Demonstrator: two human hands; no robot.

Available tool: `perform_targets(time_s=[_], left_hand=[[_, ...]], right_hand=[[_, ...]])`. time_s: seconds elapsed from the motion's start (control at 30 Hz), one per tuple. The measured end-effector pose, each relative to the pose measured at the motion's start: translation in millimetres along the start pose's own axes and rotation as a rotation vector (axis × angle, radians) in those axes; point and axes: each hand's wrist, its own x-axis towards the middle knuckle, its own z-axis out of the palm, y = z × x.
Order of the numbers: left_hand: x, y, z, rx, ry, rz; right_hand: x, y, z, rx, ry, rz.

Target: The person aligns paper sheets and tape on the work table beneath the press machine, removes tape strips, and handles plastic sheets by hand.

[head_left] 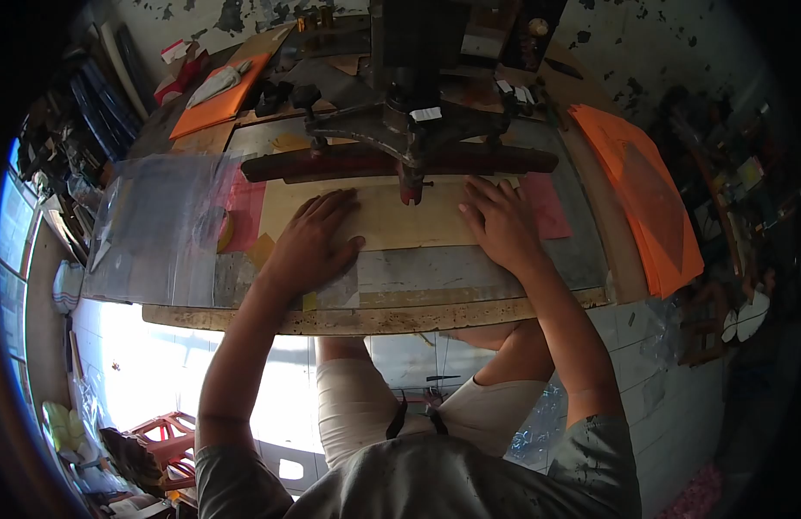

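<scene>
My left hand (312,238) lies flat on the left part of a pale yellow sheet (400,221), its fingers stretched forward and the thumb apart. On the right end of the same sheet rests my right hand (501,222), fingers extended, holding nothing. Pink sheets (549,208) show from under both ends of the yellow one. Just above and beyond my fingers is the long dark bar (331,162) of a heavy metal press (406,130), with a small forked red tip (410,195) between my hands.
Clear plastic sheets (149,225) and a tape roll (225,232) lie left of my left hand. Orange sheets (647,199) are stacked at the right edge, more orange material (218,99) at back left. The table's wooden front edge (383,322) is before my lap. A person's feet (746,318) show far right.
</scene>
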Motion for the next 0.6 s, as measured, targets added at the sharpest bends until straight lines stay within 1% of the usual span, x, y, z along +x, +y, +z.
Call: perform_targets(time_s=[0.27, 0.37, 0.47, 0.57, 0.6], left_hand=[[0, -2, 0, 0.009, -0.009, -0.001], [-2, 1, 0, 0.034, -0.012, 0.009], [-9, 4, 1, 0.102, -0.003, 0.042], [-31, 30, -1, 0.148, -0.039, 0.029], [-43, 43, -5, 0.136, -0.069, 0.012]], right_hand=[[-2, 0, 7, -0.059, 0.033, 0.002], [-3, 3, 6, -0.014, 0.027, -0.012], [-10, 1, -7, 0.015, 0.027, -0.044], [-25, -11, -41, 0.05, 0.002, -0.046], [-34, -13, -50, 0.117, 0.024, -0.047]])
